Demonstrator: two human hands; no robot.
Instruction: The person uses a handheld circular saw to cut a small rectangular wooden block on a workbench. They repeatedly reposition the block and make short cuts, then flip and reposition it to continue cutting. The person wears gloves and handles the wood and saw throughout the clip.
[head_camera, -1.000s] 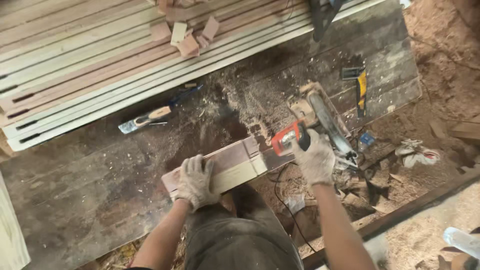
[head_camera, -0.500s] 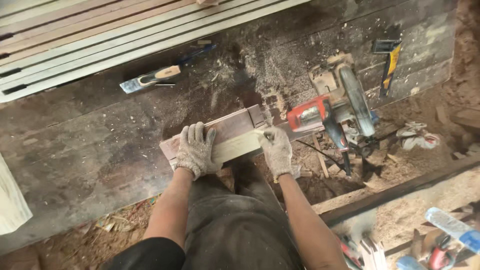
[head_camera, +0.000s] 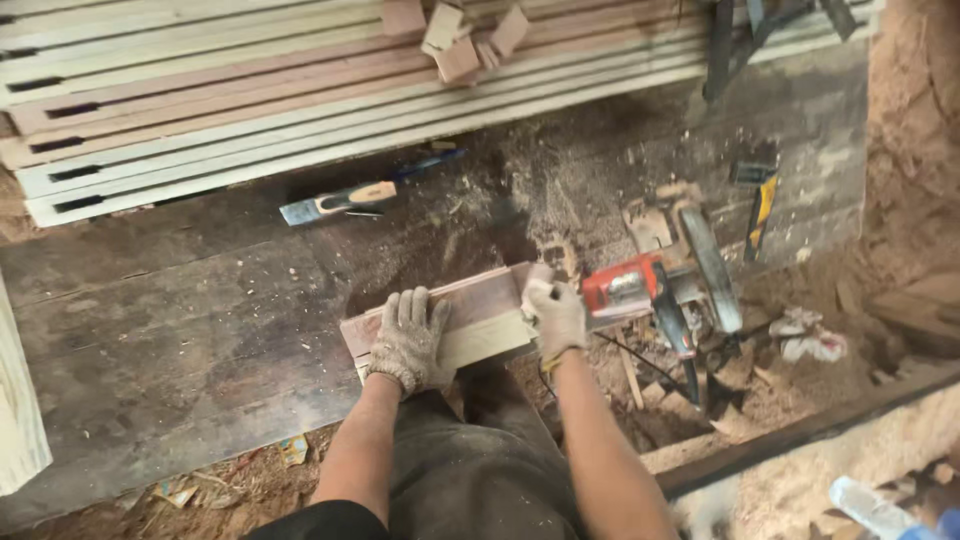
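- Left hand (head_camera: 408, 340), grey knit work glove, lies palm down on the short pale wooden board with a brown strip (head_camera: 450, 320); fingers (head_camera: 415, 305) spread flat, pressing, not curled round anything.
- Right hand (head_camera: 556, 315), same kind of glove, at the board's right end; fingers bent over that end, seem to grip its edge, how firmly cannot tell.
- Board lies across the near edge of the dark, sawdust-covered plank workbench (head_camera: 180, 330), under both sets of fingers, slightly tilted up to the right.
- Red and grey circular saw with round blade (head_camera: 665, 280) just beyond the right fingertips, near but whether touching cannot tell; its black cord runs down past the wrist.
- Chisel with wooden handle and blue grip (head_camera: 350, 200) well beyond the left fingers, up on the bench.
- Stack of long pale and reddish timber boards (head_camera: 250, 90) farther past both hands; small wood offcut blocks (head_camera: 460, 35) on top.
- Yellow and black hand tool (head_camera: 760, 200) beyond the saw, right of the right fingers.
- White crumpled rag (head_camera: 810, 335) on sawdust right of the saw.
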